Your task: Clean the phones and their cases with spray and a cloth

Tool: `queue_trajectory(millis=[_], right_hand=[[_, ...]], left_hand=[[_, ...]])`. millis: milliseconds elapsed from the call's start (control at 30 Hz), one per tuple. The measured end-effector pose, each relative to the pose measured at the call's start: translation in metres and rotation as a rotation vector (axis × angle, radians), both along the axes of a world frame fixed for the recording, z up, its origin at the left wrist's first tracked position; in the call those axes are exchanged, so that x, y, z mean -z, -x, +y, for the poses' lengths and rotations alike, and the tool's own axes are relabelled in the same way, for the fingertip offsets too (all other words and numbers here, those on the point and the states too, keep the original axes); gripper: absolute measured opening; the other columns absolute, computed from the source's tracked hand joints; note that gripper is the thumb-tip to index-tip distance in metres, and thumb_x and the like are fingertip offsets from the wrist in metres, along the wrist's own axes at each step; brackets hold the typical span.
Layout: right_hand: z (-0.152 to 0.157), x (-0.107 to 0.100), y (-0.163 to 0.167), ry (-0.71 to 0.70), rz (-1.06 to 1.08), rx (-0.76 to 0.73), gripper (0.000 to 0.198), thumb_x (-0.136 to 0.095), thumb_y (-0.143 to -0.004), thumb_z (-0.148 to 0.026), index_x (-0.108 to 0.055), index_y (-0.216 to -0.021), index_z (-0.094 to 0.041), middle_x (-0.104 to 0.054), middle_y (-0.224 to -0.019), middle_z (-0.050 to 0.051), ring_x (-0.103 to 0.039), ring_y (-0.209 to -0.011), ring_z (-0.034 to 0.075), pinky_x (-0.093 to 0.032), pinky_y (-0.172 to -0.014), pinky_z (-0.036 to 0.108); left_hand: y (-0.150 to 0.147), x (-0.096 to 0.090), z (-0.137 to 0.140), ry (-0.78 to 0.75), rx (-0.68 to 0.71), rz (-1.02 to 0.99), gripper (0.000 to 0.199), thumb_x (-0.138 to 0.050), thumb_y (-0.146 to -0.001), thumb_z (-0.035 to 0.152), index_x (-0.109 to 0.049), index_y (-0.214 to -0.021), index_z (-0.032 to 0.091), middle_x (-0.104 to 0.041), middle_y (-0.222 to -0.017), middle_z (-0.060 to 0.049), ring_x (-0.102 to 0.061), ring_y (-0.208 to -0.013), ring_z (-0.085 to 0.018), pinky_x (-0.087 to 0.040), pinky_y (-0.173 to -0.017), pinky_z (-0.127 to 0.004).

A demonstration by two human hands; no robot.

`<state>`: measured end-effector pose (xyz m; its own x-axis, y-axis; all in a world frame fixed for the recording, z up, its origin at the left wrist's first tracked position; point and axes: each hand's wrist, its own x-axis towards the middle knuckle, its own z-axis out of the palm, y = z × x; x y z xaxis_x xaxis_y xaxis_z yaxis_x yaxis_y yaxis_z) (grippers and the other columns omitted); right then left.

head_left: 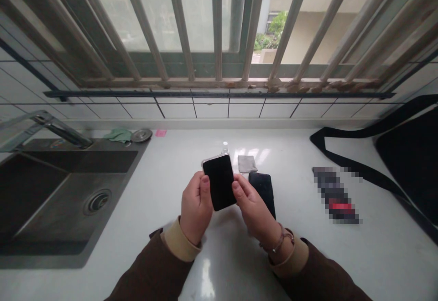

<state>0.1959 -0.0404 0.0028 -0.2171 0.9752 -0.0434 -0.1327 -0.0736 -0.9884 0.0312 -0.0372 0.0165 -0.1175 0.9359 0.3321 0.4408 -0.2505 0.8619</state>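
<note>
A smartphone (pixel 219 183) with a dark screen is held up over the white counter, screen toward me and slightly tilted. My left hand (pixel 198 205) grips its left edge, thumb on the front. On the right edge, my right hand (pixel 253 205) is closed in the same way; the fingers behind the phone are hidden. Partly covered by my right hand, a second dark phone or flat black case (pixel 263 188) lies on the counter. Behind the held phone stands a small clear bottle with a white cap (pixel 225 146), mostly hidden. A folded grey cloth (pixel 247 164) lies right of it.
To the left is a dark sink (pixel 77 219) with a chrome faucet (pixel 61 129). A green cloth (pixel 118 135), a metal drain lid (pixel 141 135) and a pink paper (pixel 160 133) sit behind it. A blurred-out item (pixel 337 196) and a black bag (pixel 410 155) with straps lie right.
</note>
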Motion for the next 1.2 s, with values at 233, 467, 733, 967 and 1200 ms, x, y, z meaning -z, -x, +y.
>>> queue_trajectory(millis=[233, 467, 733, 967, 1200], right_hand=[[-0.001, 0.003, -0.009, -0.113, -0.241, -0.006, 0.037, -0.057, -0.109, -0.06, -0.063, -0.1, -0.024, -0.065, -0.089, 0.002, -0.059, -0.08, 0.021, -0.045, -0.071, 0.033], [-0.006, -0.003, -0.009, -0.257, -0.479, -0.099, 0.031, -0.057, -0.111, -0.047, -0.052, -0.089, -0.025, -0.062, -0.079, 0.0, -0.054, -0.068, 0.018, -0.036, -0.063, 0.032], [-0.01, 0.005, -0.011, -0.446, -0.648, -0.063, 0.018, -0.056, -0.11, -0.04, -0.055, -0.1, -0.025, -0.067, -0.079, 0.002, -0.058, -0.066, 0.019, -0.037, -0.063, 0.032], [-0.011, 0.004, -0.008, -0.606, -0.795, 0.001, 0.029, -0.047, -0.115, -0.044, -0.061, -0.1, -0.024, -0.07, -0.083, 0.008, -0.064, -0.072, 0.023, -0.042, -0.064, 0.035], [-0.016, -0.004, -0.005, -0.604, -0.801, 0.027, 0.033, -0.047, -0.115, -0.044, -0.066, -0.097, -0.024, -0.069, -0.083, 0.01, -0.064, -0.074, 0.025, -0.046, -0.069, 0.037]], left_hand=[[-0.001, 0.006, 0.009, 0.24, 0.055, -0.577, 0.054, -0.051, -0.107, 0.07, -0.073, -0.098, 0.021, -0.067, -0.086, -0.003, -0.058, -0.075, -0.019, -0.046, -0.069, -0.03], [0.004, 0.012, 0.026, 0.303, 0.019, -0.788, 0.058, -0.074, -0.093, 0.072, -0.069, -0.075, 0.017, -0.061, -0.064, 0.001, -0.055, -0.062, -0.015, -0.043, -0.061, -0.029], [0.005, 0.003, 0.025, 0.362, 0.08, -1.057, 0.048, -0.083, -0.092, 0.061, -0.074, -0.074, 0.017, -0.071, -0.068, -0.001, -0.063, -0.06, -0.012, -0.051, -0.063, -0.025], [0.007, -0.003, 0.027, 0.499, 0.215, -1.205, 0.044, -0.071, -0.104, 0.054, -0.082, -0.089, 0.014, -0.082, -0.083, -0.006, -0.077, -0.077, -0.019, -0.063, -0.083, -0.031], [0.011, -0.01, 0.029, 0.658, 0.225, -1.274, 0.049, -0.055, -0.113, 0.052, -0.081, -0.091, 0.017, -0.083, -0.089, -0.007, -0.08, -0.084, -0.019, -0.064, -0.094, -0.035]])
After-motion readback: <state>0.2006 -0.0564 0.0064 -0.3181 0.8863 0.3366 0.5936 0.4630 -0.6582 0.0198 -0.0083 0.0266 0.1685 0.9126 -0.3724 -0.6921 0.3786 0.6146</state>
